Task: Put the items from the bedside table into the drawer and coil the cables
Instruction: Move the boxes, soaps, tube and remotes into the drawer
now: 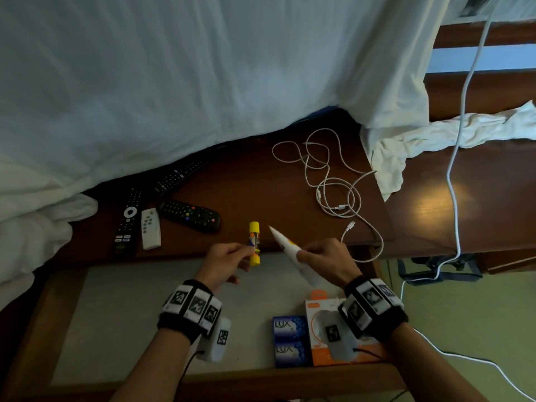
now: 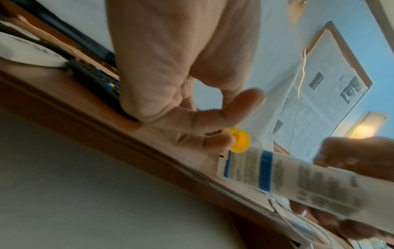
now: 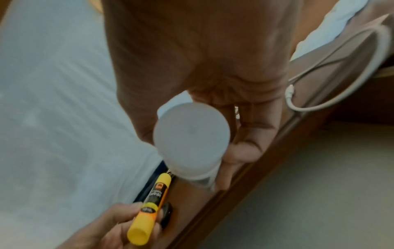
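Two hands are busy here, one item each. The left hand (image 1: 224,261) pinches one yellow glue stick (image 1: 254,243) between thumb and fingertips, with the other fingers loosely curled; the stick sits right over the front edge of the bedside table (image 1: 249,184). The right hand (image 1: 327,258) has its fingers curled round one white tube (image 1: 285,243), flat crimped end pointing up and away, round cap end toward the wrist. The right wrist view shows that cap (image 3: 192,133) face-on, fingers wrapped beside it. Both items are up in the air between the tabletop and the open drawer (image 1: 130,300) below.

Counting what's left on the table: four remotes, so three black ones (image 1: 190,215) (image 1: 129,219) (image 1: 177,175) plus one small white remote (image 1: 150,229), all bunched on the left side by the bed sheet (image 1: 174,82). On the right there's a loose tangle of white cables (image 1: 330,181), uncoiled; looks like two, but it's hard to be sure in that knot. One connector end (image 1: 351,224) hangs off the front edge near the right hand.

Already in the drawer: two blue Lux soap boxes (image 1: 288,340), side by side, and one orange-and-white package (image 1: 322,309) just beside them, partly hidden under the right wrist band. One more white cable (image 1: 464,111) runs down past the headboard to the floor.
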{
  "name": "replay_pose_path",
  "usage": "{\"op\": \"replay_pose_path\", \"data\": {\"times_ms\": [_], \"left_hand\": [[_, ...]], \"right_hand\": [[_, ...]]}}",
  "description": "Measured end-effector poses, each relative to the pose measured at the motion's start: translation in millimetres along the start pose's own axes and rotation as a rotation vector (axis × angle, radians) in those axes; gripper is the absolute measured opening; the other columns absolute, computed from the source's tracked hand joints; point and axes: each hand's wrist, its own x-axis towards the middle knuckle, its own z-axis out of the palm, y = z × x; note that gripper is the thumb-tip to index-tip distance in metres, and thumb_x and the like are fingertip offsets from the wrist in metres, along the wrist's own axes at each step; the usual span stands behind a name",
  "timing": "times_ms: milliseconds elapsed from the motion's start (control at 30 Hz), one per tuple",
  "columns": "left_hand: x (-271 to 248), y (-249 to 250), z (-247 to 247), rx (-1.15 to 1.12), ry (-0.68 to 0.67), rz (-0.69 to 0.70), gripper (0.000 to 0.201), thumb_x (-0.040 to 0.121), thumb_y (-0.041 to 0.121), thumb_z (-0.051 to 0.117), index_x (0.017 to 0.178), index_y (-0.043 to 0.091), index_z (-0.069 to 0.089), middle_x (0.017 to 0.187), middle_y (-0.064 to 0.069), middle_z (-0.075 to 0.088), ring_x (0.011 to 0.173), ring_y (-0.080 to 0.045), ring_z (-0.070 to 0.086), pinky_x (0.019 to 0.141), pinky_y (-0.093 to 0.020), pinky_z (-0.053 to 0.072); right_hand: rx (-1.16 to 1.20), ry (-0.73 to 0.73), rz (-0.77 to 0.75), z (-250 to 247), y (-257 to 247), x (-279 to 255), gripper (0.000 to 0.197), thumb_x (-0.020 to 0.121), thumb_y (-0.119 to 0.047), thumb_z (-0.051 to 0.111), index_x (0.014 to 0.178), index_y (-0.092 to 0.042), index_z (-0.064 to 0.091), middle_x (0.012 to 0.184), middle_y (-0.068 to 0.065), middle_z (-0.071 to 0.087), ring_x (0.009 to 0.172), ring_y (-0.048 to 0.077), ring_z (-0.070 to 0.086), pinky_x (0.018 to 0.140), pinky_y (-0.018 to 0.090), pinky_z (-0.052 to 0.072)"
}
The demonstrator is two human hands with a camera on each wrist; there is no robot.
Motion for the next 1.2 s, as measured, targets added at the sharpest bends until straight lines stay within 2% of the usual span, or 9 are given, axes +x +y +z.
{"op": "replay_pose_path", "data": {"times_ms": [100,200,300,433,500,600,833,1000,1200], "left_hand": [[-12.6,-24.9,-10.3,-0.014,-0.100,-0.069,0.014,0.089,0.020,0.065,0.092,0.007,0.070,0.075,-0.005,0.071,0.054,-0.009,0.060,0.034,-0.018,0.032],[-16.4,-47.2,-12.6,0.115,-0.186,-0.172,0.020,0.090,0.019,0.065,0.098,0.001,0.070,0.080,-0.010,0.072,0.058,-0.013,0.062,0.036,-0.019,0.037],[-9.6,-64.9,2.7,0.235,-0.215,-0.239,0.022,0.089,0.021,0.065,0.097,0.001,0.071,0.082,-0.010,0.073,0.061,-0.015,0.065,0.040,-0.021,0.043],[8.9,-82.5,30.3,0.306,-0.088,-0.241,0.020,0.085,0.025,0.070,0.087,0.005,0.074,0.083,-0.012,0.076,0.066,-0.020,0.071,0.046,-0.024,0.050],[17.0,-88.3,40.4,0.337,-0.013,-0.240,0.020,0.083,0.026,0.072,0.081,0.006,0.075,0.076,-0.012,0.075,0.068,-0.022,0.073,0.047,-0.026,0.054],[25.9,-94.5,52.9,0.362,0.058,-0.249,0.022,0.081,0.025,0.075,0.074,0.004,0.075,0.067,-0.011,0.073,0.065,-0.025,0.073,0.049,-0.031,0.059],[44.4,-106.9,74.0,0.450,0.069,-0.282,0.034,0.075,0.037,0.077,0.070,0.003,0.077,0.070,-0.014,0.074,0.067,-0.029,0.072,0.066,-0.041,0.062],[50.4,-115.4,78.5,0.475,0.082,-0.294,0.034,0.075,0.037,0.077,0.070,0.003,0.077,0.068,-0.015,0.073,0.064,-0.029,0.072,0.064,-0.042,0.062],[55.5,-115.2,83.1,0.502,0.101,-0.288,0.028,0.075,0.033,0.078,0.070,0.006,0.077,0.071,-0.014,0.074,0.068,-0.029,0.072,0.065,-0.041,0.062]], "right_hand": [[-0.002,-0.153,0.115,4.8,18.0,-21.6,0.023,0.083,-0.035,0.067,0.093,-0.018,0.079,0.086,0.000,0.073,0.077,0.012,0.065,0.068,0.027,0.052],[-0.105,-0.230,0.130,21.1,36.7,-27.0,0.029,0.081,-0.039,0.069,0.098,-0.018,0.078,0.096,0.000,0.076,0.087,0.012,0.068,0.078,0.030,0.056],[-0.178,-0.176,0.158,47.6,42.8,-19.2,0.047,0.076,-0.045,0.071,0.114,-0.017,0.071,0.103,0.004,0.075,0.094,0.016,0.068,0.081,0.026,0.053],[-0.213,-0.054,0.144,86.5,48.7,0.6,0.064,0.078,-0.045,0.070,0.137,-0.030,0.050,0.103,0.005,0.074,0.102,0.023,0.066,0.090,0.032,0.052],[-0.257,-0.027,0.128,99.8,52.6,9.2,0.055,0.080,-0.043,0.066,0.134,-0.036,0.053,0.098,0.003,0.074,0.098,0.024,0.067,0.085,0.034,0.055],[-0.349,-0.034,0.081,114.5,58.0,19.1,0.042,0.085,-0.035,0.062,0.126,-0.033,0.057,0.097,0.007,0.072,0.096,0.029,0.065,0.080,0.033,0.052],[-0.414,-0.108,0.178,133.1,65.0,31.8,0.055,0.083,-0.048,0.062,0.127,-0.020,0.045,0.118,0.013,0.058,0.105,0.037,0.059,0.089,0.046,0.049],[-0.420,-0.145,0.187,123.9,69.1,40.0,0.057,0.078,-0.052,0.069,0.119,-0.016,0.053,0.113,0.013,0.063,0.103,0.036,0.061,0.088,0.044,0.050],[-0.344,-0.141,0.199,116.5,75.1,39.3,0.048,0.086,-0.032,0.067,0.127,-0.019,0.046,0.115,0.017,0.058,0.104,0.039,0.060,0.083,0.047,0.054]]}}
